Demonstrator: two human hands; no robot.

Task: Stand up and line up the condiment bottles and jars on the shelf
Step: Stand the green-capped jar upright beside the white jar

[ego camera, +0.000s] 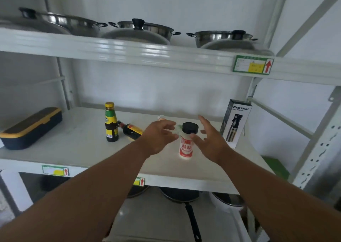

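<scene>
My left hand (158, 136) and right hand (210, 140) flank the upright white jar (186, 146), fingers spread, gripping nothing; 1 dark bottle (132, 131) lies tipped.

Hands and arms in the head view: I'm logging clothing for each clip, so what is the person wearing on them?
Nothing shows. The left hand and right hand are bare, with no gloves, rings or watch visible, and both forearms are uncovered, sleeveless down to the frame edge.

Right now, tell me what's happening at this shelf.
A person is tidying condiments on the middle shelf. Both hands are open either side of an upright white jar, left hand and right hand, gripping nothing. One dark bottle stands; another bottle lies on its side beside it.
</scene>
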